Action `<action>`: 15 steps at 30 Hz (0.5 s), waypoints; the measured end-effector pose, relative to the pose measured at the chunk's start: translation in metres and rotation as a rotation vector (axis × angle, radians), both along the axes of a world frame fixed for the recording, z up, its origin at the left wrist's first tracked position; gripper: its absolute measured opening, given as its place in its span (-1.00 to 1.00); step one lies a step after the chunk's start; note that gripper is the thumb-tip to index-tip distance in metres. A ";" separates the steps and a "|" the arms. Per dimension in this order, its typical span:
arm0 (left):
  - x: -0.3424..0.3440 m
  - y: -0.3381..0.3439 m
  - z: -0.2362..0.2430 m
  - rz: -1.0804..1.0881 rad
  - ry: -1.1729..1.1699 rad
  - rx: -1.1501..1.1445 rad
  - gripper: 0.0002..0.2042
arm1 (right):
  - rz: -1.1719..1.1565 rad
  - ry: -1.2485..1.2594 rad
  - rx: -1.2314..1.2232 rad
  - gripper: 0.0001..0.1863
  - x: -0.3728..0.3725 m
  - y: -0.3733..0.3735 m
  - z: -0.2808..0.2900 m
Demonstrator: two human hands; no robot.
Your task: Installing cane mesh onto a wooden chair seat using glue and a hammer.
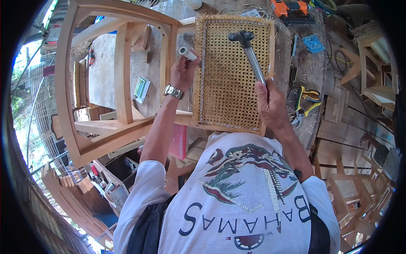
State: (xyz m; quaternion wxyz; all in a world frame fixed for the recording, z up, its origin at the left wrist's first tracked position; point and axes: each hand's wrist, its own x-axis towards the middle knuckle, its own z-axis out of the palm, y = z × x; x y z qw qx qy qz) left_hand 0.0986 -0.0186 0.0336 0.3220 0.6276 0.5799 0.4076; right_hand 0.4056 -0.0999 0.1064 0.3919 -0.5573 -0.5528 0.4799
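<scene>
My right hand [272,103] is wrapped round the lower handle of a hammer [253,61]. The hammer's dark head is up and to the left, over a woven cane panel [232,97] in a wooden frame on the workbench. In my left hand [183,75] is a short, pale, hollow cylinder [187,53], its open end facing up and left; its exact kind is unclear. This hand is at the panel's left edge, with a metal watch on the wrist. Loose cane ends fringe the panel's far edge, and a pale strip runs inside its border.
A large wooden chair frame [123,72] stands left of the panel. A small green and white box [142,89] lies within its outline. Yellow-handled pliers [308,101], a blue crumpled bundle [313,43] and an orange tool [289,7] lie to the right.
</scene>
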 end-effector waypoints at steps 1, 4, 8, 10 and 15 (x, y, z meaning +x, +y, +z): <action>0.003 -0.001 0.007 -0.040 0.101 -0.032 -0.79 | 0.016 -0.024 0.009 -0.61 0.000 0.001 -0.001; 0.009 0.002 0.015 -0.101 0.320 -0.026 -0.78 | 0.053 -0.019 0.033 -0.63 -0.002 0.003 0.007; 0.012 0.006 0.017 -0.143 0.464 -0.002 -0.77 | 0.098 0.132 0.067 -0.68 -0.007 0.003 0.038; 0.015 0.010 0.021 -0.163 0.461 -0.039 -0.77 | 0.073 0.165 0.202 -0.69 -0.020 0.001 0.015; 0.016 0.018 0.023 -0.194 0.455 -0.063 -0.77 | 0.184 -0.157 0.064 -0.68 -0.032 0.022 -0.010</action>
